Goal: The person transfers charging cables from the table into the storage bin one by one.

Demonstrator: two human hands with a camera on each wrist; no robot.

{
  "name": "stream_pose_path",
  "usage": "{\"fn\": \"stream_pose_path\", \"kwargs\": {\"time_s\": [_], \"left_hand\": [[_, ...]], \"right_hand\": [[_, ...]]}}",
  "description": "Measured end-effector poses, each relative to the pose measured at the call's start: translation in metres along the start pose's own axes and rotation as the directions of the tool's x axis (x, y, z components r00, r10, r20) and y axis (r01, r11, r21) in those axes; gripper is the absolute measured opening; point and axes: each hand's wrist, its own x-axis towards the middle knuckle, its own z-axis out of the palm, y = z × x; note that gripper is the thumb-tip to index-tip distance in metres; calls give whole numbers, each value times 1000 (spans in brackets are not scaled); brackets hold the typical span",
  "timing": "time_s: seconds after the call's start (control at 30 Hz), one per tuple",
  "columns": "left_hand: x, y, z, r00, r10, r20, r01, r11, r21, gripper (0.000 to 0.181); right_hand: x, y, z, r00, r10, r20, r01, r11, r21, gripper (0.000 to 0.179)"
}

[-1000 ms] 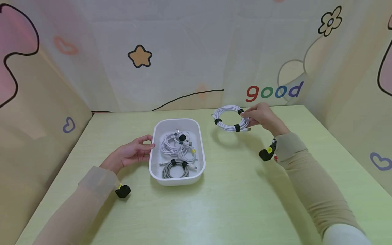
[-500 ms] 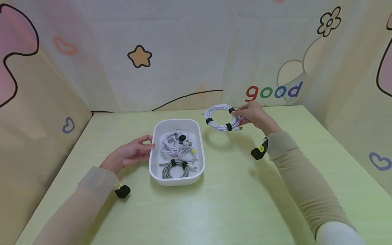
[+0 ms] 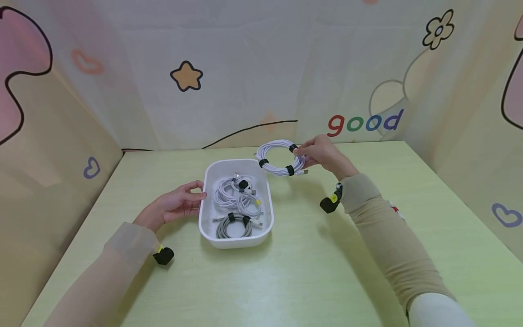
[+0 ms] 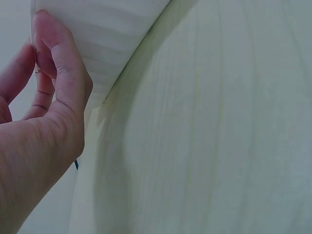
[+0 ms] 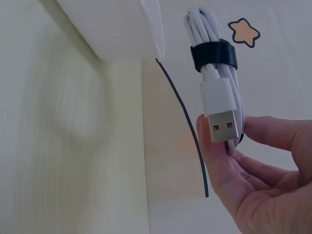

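Note:
A coiled white USB cable (image 3: 276,171) bound with black straps is held above the table, beside the far right corner of a white plastic bin (image 3: 236,243). My right hand (image 3: 324,155) pinches the coil's right side between thumb and fingers. In the right wrist view the cable's USB plug (image 5: 223,124) points down past the fingertips. My left hand (image 3: 176,205) pinches the bin's left rim; the left wrist view shows thumb and fingers at its wall (image 4: 107,34). Inside the bin lie a white cable coil (image 3: 224,195), a smaller white coil with a yellow tie (image 3: 250,210) and a grey coil (image 3: 222,229).
The bin stands on a pale green-yellow wooden table (image 3: 261,290). A printed curtain (image 3: 245,81) rises behind the table's far edge and along both sides. A small black wrist camera hangs at each sleeve.
My right hand has carried the white cable coil leftward until it overlaps the bin's far right corner in the head view. The left hand and the bin have stayed put.

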Motion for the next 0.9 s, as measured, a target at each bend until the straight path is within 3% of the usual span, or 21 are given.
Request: {"fn": "stream_pose_path", "kwargs": {"time_s": [0.43, 0.9], "left_hand": [[-1, 0, 1, 1000, 1, 8, -1, 1000, -2, 13], [-1, 0, 0, 999, 15, 33, -16, 1000, 16, 13]], "right_hand": [[5, -14, 32, 999, -16, 46, 13, 998, 67, 33], [10, -23, 66, 995, -56, 84, 52, 998, 40, 29]]}}
